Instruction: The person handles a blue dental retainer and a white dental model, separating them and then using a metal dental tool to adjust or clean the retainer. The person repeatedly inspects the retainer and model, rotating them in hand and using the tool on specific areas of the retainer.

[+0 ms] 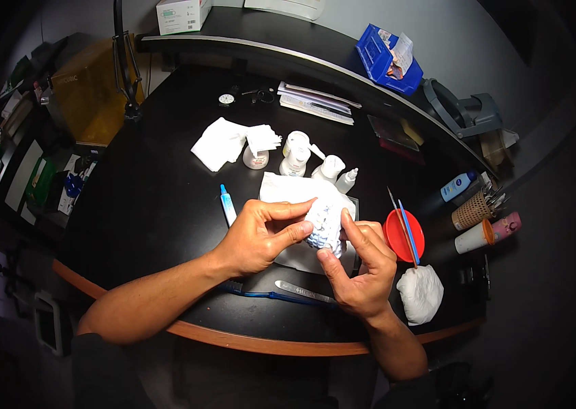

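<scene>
Between both my hands, over the middle of the table, is a small white and pale-blue piece [323,226] with a ridged, bumpy surface; its exact kind is hard to make out in the glare. My left hand [264,232] pinches its left side with thumb and fingertips. On the other side my right hand [363,266] grips it, thumb at the lower edge and fingers along the right. Beneath lies a white cloth or tissue [281,189] on a flat pad. Closer to the front edge are a blue toothbrush [281,296] and a metal spatula [305,292].
A red bowl [397,232] with a blue-handled brush [409,232] across it stands right, beside a crumpled white wad [421,294]. White bottles [294,160] stand behind my hands; a blue tube [227,204] lies left. Farther right is a wicker cup [470,210]. A blue bin [388,60] sits on the shelf.
</scene>
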{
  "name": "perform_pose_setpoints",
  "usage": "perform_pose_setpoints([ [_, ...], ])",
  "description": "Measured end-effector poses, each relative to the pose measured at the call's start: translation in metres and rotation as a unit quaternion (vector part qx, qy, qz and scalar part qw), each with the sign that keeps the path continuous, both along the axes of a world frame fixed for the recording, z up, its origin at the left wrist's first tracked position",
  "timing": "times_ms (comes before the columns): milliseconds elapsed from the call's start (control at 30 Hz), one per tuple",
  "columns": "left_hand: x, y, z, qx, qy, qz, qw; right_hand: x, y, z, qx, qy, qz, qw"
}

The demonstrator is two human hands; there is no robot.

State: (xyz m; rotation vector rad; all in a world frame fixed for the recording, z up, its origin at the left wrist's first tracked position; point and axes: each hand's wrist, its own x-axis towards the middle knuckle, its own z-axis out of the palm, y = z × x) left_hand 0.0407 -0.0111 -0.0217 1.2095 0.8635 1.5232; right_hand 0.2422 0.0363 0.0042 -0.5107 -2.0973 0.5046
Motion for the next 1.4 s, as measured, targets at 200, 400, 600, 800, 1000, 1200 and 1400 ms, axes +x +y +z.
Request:
perform_pose_setpoints([
  [200, -0.01, 0.003, -0.001, -0.072, 0.007, -0.078, 0.994, -0.001, 0.004, 0.002, 0.006, -0.001, -0.003, 1.0],
  [400, -0.008, 0.002, 0.0, -0.069, 0.002, -0.076, 0.995, -0.001, 0.003, 0.002, 0.003, 0.004, -0.006, 1.0],
  [600, -0.01, 0.005, -0.004, -0.07, 0.014, -0.091, 0.993, -0.001, 0.002, 0.003, 0.007, -0.004, -0.015, 1.0],
  [800, -0.013, 0.006, -0.004, -0.077, -0.042, -0.126, 0.988, 0.0, 0.002, 0.003, -0.019, 0.034, -0.011, 0.999],
  [1000, -0.016, 0.004, 0.003, -0.088, -0.107, -0.145, 0.98, 0.009, 0.004, 0.001, -0.1, 0.106, 0.001, 0.989],
  [1200, -0.013, 0.003, 0.0, -0.066, -0.105, -0.139, 0.982, 0.003, -0.003, 0.003, -0.005, 0.026, 0.028, 0.999],
  [1400, -0.007, 0.002, 0.0, -0.046, -0.076, -0.125, 0.988, 0.001, -0.002, 0.002, 0.072, -0.013, 0.024, 0.997],
])
